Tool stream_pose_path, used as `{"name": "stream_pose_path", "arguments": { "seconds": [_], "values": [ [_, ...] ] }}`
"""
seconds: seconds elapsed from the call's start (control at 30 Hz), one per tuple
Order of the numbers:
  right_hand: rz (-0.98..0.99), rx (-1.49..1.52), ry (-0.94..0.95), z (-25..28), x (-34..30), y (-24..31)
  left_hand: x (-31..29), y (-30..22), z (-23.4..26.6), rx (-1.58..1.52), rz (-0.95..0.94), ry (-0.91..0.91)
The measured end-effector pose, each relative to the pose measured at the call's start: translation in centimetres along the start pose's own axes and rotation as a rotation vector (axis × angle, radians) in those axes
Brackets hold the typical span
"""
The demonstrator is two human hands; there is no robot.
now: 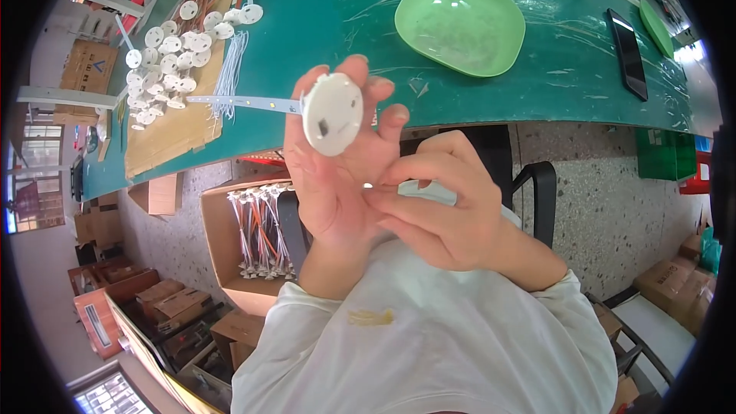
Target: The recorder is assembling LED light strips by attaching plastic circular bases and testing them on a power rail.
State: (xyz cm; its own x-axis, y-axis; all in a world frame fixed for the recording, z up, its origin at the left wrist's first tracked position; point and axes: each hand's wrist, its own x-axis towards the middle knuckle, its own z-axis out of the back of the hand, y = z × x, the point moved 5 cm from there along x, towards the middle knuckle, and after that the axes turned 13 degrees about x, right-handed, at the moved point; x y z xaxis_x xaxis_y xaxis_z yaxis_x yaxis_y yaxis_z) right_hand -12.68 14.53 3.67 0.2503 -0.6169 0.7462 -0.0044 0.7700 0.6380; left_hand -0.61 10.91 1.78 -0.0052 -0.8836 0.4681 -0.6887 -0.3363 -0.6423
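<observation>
In front of me, above the edge of the green table, my left hand [330,176] is raised palm up. It holds a white round end cap [333,115] with small slots and holes; the fingertips show behind it. A narrow white LED strip [253,103] runs leftward from the cap. My right hand [452,203] is at the left palm, thumb and forefinger pinched together. A tiny white piece [368,185] shows at those fingertips, too small to name.
White round caps with strips [165,65] are heaped on cardboard [165,149] at the left, beside thin white wires [231,69]. A green basin [460,27] stands beyond my hands, a black phone [629,54] farther right. Below is a carton [222,261] of strips.
</observation>
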Motion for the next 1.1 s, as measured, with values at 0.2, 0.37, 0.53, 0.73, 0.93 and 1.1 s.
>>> {"name": "stream_pose_path", "arguments": {
  "seconds": [0.2,0.37,0.53,0.73,0.93,1.1],
  "values": [
    [-0.184,0.198,-0.020,0.4,-0.6,-1.1,-0.6,0.2,-1.0,0.007,0.018,0.036],
    [-0.113,0.089,-0.013,0.9,-1.0,0.0,-0.9,0.4,-0.8,0.078,0.052,0.062],
    [0.159,-0.070,-0.083,1.0,-2.3,0.6,-0.7,0.5,-0.8,0.041,0.014,0.114],
    [0.044,0.015,-0.120,2.7,-0.8,0.8,-1.4,0.9,-1.2,0.040,0.019,-0.044],
    [0.119,0.014,-0.242,3.7,0.9,0.3,-2.9,1.5,-1.6,0.226,0.128,-0.095],
    [0.186,-0.076,-0.285,3.3,0.2,0.3,-3.4,1.9,-1.4,0.212,0.139,-0.128]
  ]
}}
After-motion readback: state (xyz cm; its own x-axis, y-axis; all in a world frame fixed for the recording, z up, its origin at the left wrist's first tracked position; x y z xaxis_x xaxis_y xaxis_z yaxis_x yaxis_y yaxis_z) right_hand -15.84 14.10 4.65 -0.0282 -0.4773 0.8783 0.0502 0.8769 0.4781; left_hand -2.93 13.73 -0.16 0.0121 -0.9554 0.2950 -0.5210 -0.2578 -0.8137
